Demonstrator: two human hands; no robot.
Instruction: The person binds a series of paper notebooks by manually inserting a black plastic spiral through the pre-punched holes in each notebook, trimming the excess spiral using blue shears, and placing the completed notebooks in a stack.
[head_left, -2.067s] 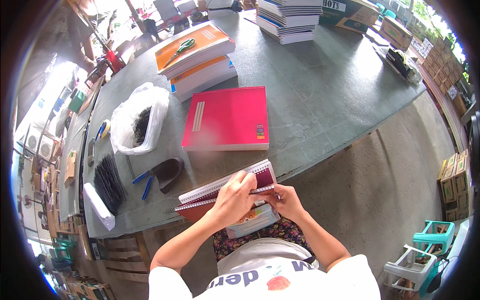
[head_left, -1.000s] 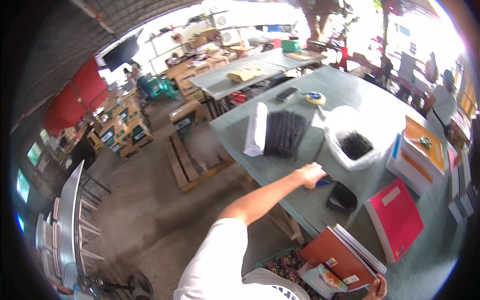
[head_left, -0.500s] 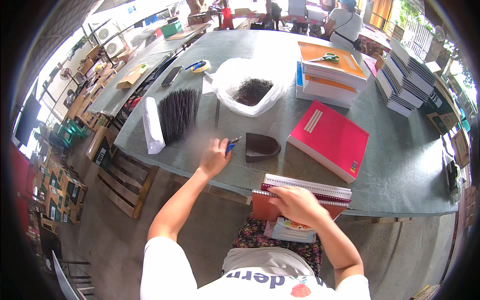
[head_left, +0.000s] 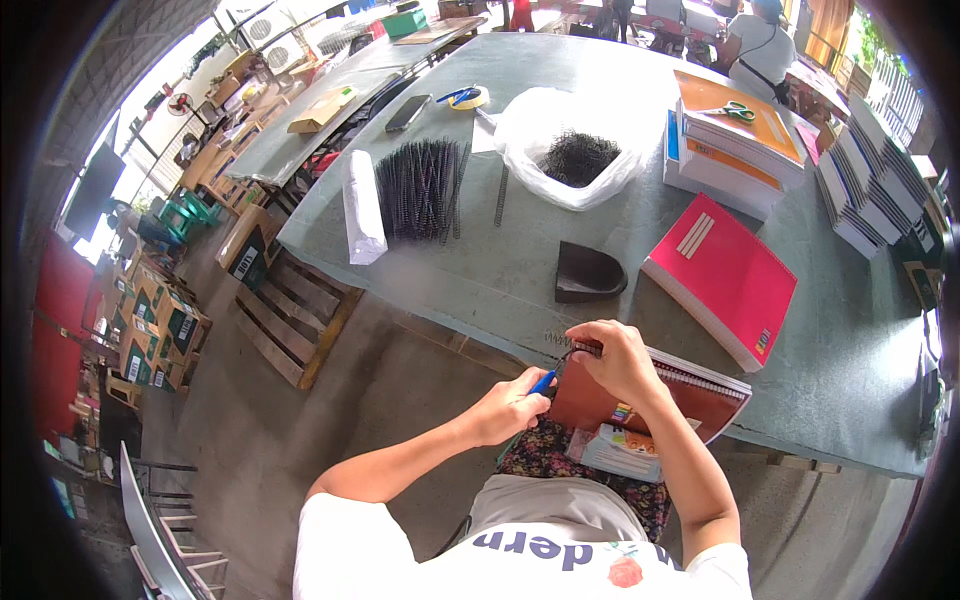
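Note:
My left hand [head_left: 506, 410] is wrapped round small blue-handled cutting pliers [head_left: 543, 383]. Their tip meets the left end of the bound edge of a brown-covered notebook [head_left: 583, 402], which stands on edge against the table's near side, above my lap. My right hand [head_left: 622, 365] grips that same top left corner, fingertips pinched by the plier jaws. A bit of wire coil [head_left: 557, 340] pokes out left of those fingers. Behind the brown cover show more white pages and spiral edges. A small packet [head_left: 625, 455] with a picture rests on my lap below.
A dark curved holder [head_left: 590, 272] lies beyond my hands, beside a red notebook stack [head_left: 725, 280]. Farther off are black coils [head_left: 420, 190], a white roll [head_left: 364, 208], a white bag [head_left: 520, 130] of dark wire bits, and scissors [head_left: 737, 111] on orange notebooks [head_left: 740, 150].
My left hand has brought the pliers from over the table to the notebook's left corner. My right hand has moved to that corner and now pinches there. The view has shifted.

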